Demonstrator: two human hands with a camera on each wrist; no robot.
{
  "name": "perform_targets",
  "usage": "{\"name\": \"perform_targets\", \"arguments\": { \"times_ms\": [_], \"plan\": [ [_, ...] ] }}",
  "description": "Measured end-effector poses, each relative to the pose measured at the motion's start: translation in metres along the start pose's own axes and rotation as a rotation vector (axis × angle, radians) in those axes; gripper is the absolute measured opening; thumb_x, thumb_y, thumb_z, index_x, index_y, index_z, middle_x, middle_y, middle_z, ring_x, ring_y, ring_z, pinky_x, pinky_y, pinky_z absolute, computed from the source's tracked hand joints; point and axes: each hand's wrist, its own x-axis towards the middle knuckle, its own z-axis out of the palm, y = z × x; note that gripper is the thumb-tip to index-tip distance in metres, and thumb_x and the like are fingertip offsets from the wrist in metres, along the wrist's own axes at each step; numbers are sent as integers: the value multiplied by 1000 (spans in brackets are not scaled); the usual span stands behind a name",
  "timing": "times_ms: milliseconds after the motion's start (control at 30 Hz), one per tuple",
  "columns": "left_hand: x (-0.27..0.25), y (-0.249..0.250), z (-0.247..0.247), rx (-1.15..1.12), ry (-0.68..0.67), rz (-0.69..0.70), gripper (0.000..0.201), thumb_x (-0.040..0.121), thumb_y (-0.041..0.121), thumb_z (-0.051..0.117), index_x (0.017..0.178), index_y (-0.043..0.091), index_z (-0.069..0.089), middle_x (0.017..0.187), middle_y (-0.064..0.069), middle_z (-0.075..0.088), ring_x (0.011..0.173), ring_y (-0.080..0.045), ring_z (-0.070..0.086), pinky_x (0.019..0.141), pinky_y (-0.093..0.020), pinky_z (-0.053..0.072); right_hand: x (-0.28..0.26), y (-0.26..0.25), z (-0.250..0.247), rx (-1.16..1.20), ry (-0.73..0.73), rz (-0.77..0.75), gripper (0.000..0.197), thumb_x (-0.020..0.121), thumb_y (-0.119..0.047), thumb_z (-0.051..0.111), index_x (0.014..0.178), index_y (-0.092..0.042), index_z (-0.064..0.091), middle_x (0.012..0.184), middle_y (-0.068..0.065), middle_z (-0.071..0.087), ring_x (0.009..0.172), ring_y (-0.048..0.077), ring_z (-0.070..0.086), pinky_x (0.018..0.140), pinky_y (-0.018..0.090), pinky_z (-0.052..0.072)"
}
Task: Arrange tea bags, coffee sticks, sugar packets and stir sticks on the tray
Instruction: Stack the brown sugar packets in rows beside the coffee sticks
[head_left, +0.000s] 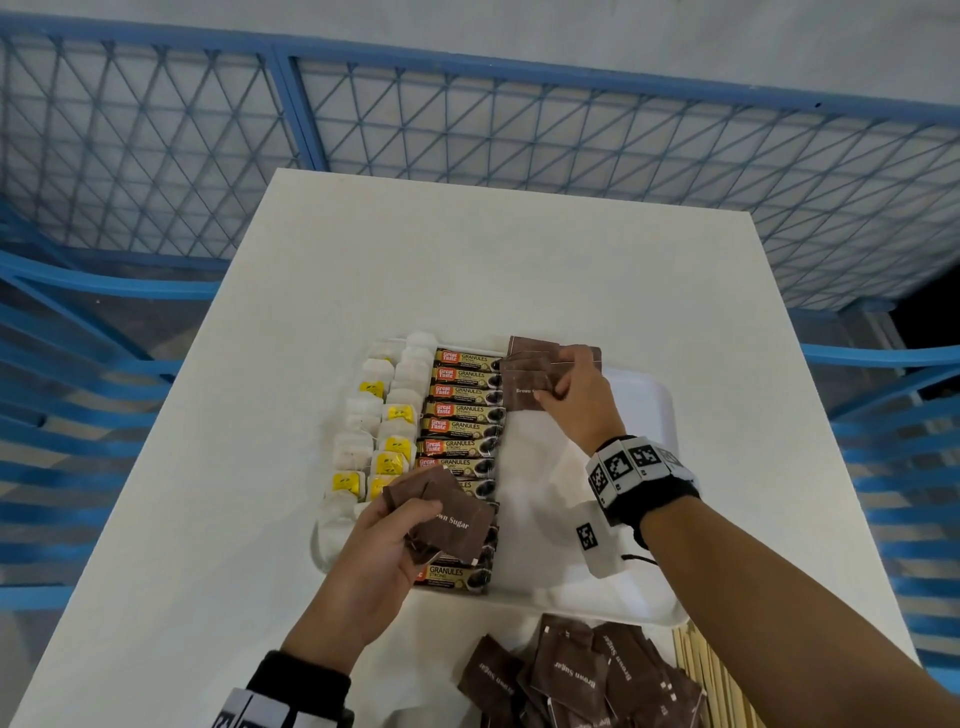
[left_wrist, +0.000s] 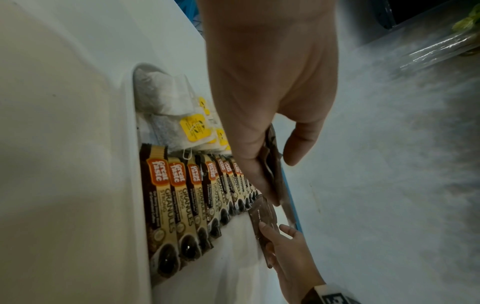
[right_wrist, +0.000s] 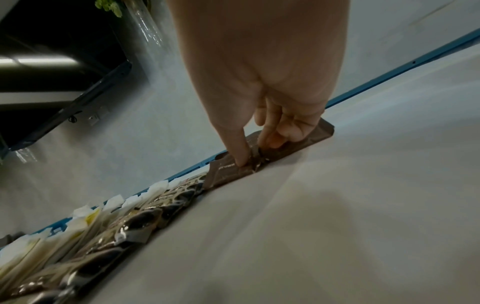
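A white tray (head_left: 641, 415) lies on the table. Tea bags (head_left: 379, 426) with yellow tags fill its left side, and beside them runs a column of coffee sticks (head_left: 462, 426). A few brown sugar packets (head_left: 527, 371) overlap at its far end. My right hand (head_left: 563, 387) is on them, and its thumb and fingers (right_wrist: 252, 153) pinch one packet (right_wrist: 228, 170) down against the tray. My left hand (head_left: 379, 540) hovers over the near end of the coffee sticks and grips a small stack of brown sugar packets (head_left: 452, 519), seen edge-on in the left wrist view (left_wrist: 271, 174).
A loose pile of brown sugar packets (head_left: 582, 675) lies on the white table (head_left: 467, 260) in front of the tray. Wooden stir sticks (head_left: 698, 670) lie to its right. The tray's right half is bare. Blue mesh fencing (head_left: 519, 130) and blue chairs (head_left: 78, 364) surround the table.
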Motion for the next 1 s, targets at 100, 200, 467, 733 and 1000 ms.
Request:
{"name": "perform_targets", "arguments": {
  "times_ms": [100, 200, 467, 733, 1000],
  "plan": [
    [-1, 1, 3, 15, -16, 25, 36, 87, -12, 43, 106, 11, 64, 94, -10, 69, 86, -22, 61, 59, -24, 57, -4, -1, -1, 4, 41, 7, 50, 83, -10, 66, 124, -4, 39, 91, 3, 47, 73, 10, 47, 66, 9, 37],
    [-1, 1, 5, 30, -22, 37, 36, 87, -12, 45, 108, 11, 63, 95, -11, 69, 87, -21, 63, 58, -24, 57, -18, -12, -1, 0, 40, -26, 40, 84, -15, 65, 118, -7, 45, 84, 0, 48, 72, 11, 47, 63, 10, 35],
    [-5, 2, 11, 60, -55, 94, 34, 81, -6, 56, 109, 13, 63, 94, -6, 72, 81, -16, 70, 61, -22, 56, -77, -51, -7, 230, -536, 32, 26, 89, -44, 52, 80, -20, 57, 72, -6, 57, 64, 7, 51, 61, 16, 42],
    [-6, -1, 11, 91, -15, 167, 31, 81, -3, 58, 104, 16, 63, 92, -4, 72, 85, -17, 69, 64, -22, 56, -96, -48, -10, 527, -709, 162, 9, 85, -13, 65, 88, -12, 57, 79, 1, 61, 67, 9, 60, 58, 19, 51],
    [-5, -2, 6, -12, 38, 100, 30, 89, -7, 48, 109, 11, 61, 98, -9, 66, 89, -20, 63, 61, -22, 58, -82, -31, -27, 708, -483, 210, 13, 89, 1, 56, 97, -8, 56, 88, 8, 64, 65, 14, 63, 60, 22, 53]
  ]
}}
